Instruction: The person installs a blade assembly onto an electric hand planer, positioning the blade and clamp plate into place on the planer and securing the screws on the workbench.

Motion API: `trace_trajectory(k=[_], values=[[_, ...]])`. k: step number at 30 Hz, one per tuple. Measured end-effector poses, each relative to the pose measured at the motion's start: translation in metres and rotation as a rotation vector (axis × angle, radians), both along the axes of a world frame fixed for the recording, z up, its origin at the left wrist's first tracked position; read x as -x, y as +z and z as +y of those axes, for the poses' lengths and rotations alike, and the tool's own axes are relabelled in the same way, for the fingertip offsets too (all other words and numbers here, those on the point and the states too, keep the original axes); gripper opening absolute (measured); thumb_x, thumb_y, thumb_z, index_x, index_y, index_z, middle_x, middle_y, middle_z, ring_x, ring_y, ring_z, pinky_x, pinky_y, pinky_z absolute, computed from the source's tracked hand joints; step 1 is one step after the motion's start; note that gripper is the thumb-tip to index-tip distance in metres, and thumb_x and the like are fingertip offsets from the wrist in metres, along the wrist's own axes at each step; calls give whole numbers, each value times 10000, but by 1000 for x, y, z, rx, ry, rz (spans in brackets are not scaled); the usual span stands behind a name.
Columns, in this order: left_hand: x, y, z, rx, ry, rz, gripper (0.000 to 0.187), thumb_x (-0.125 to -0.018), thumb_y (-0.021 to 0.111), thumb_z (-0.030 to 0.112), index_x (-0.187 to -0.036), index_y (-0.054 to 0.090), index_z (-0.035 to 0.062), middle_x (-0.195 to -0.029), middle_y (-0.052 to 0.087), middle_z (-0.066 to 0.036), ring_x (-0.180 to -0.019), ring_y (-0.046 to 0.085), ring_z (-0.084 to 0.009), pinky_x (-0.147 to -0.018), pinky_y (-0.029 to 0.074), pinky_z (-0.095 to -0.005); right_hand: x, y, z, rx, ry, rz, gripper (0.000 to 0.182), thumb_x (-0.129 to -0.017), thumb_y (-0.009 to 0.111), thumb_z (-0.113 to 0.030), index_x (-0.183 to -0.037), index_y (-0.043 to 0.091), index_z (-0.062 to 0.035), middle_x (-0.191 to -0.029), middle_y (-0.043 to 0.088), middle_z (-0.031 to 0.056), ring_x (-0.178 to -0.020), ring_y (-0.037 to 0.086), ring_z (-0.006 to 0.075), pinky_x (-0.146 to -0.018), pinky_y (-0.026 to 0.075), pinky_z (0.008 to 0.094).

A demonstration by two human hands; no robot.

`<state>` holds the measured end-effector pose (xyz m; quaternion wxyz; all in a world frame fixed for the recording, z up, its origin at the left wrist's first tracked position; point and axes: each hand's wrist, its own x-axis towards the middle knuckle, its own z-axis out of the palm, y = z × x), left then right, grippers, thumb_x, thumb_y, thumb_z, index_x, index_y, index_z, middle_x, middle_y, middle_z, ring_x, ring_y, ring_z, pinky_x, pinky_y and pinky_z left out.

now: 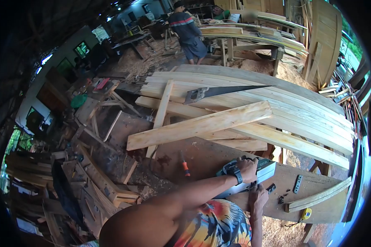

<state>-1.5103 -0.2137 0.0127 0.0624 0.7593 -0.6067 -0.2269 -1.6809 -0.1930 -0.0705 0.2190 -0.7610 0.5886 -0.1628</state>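
Note:
My left hand, with a dark watch at its wrist, is closed on the upper part of a green and white box marked DCA. Just below it, my right hand has its fingers bent together at the box's near side; what they pinch is too small to tell. Beside the left wrist lies a dark, ribbed green part, partly covered by the arm. Both hands are over a brown work board. A screwdriver with an orange handle lies to their left.
Behind the hands, a handsaw rests on long pale planks, with a loose plank across them. A power strip, yellow tape measure and curved wood piece are at right. Another person stands at the back.

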Motion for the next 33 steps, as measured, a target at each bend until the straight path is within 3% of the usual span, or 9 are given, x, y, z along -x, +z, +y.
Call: trace_trajectory(k=[6,7,13,16,18,23,25,32,33], values=[[1,1,-1,2,-13,-21,693,-744,730,302,-1336,509,19,-1074,750,-200,-1006,729,-350,-984,432,-609,-6,12,5,13,-36,-54,289,-949,621,-319,-904,701,-45,-806,699,260,-769,683,477,-695,533,565],[-2,2,-1,-26,-33,16,807,-738,736,368,-1399,463,-7,-1108,711,-276,-1055,691,-433,-1007,430,-623,-4,10,2,-12,3,-14,244,-935,590,-287,-909,677,-60,-789,696,256,-763,684,475,-704,534,578],[0,8,0,-39,-16,-18,770,-731,735,314,-1391,483,6,-1105,741,-196,-1048,712,-349,-998,432,-587,-9,20,10,41,-19,-179,308,-967,593,-327,-876,685,-48,-831,697,275,-799,677,497,-711,533,570],[0,11,0,-41,-24,-29,774,-727,737,314,-1390,483,5,-1100,741,-194,-1047,712,-349,-987,435,-585,-10,25,8,-69,-31,-60,341,-976,597,-360,-859,682,-52,-827,694,276,-813,677,493,-711,525,576],[-3,8,-2,-51,-26,6,798,-725,731,386,-1381,476,11,-1111,716,-269,-1065,690,-442,-1034,429,-622,-9,23,8,-85,-45,-34,340,-984,595,-381,-895,676,-63,-827,696,273,-819,678,490,-718,521,579],[-2,11,-4,-56,-20,1,719,-725,724,384,-1314,524,23,-1122,702,-303,-1073,675,-472,-1088,386,-648,-7,16,8,-15,-17,-165,265,-987,564,-323,-971,644,-71,-822,704,248,-795,681,470,-705,522,570],[-2,15,-2,-51,-32,-16,697,-732,721,379,-1298,534,18,-1127,700,-303,-1093,665,-474,-1082,387,-651,-5,22,5,-120,-22,-26,267,-987,564,-323,-967,645,-69,-827,702,251,-805,684,463,-705,525,563],[-5,14,-3,-64,-69,-38,815,-760,724,401,-1431,454,26,-1162,696,-295,-1121,652,-472,-1058,430,-597,-7,15,11,5,-37,-102,254,-956,616,-306,-862,659,-74,-729,684,233,-705,686,453,-660,550,549],[-4,13,-3,-66,-63,-54,829,-759,727,401,-1445,447,29,-1168,694,-297,-1125,651,-472,-1054,438,-586,-7,14,12,62,-3,-59,171,-925,606,-223,-852,633,-71,-681,682,209,-628,691,384,-641,548,516]])
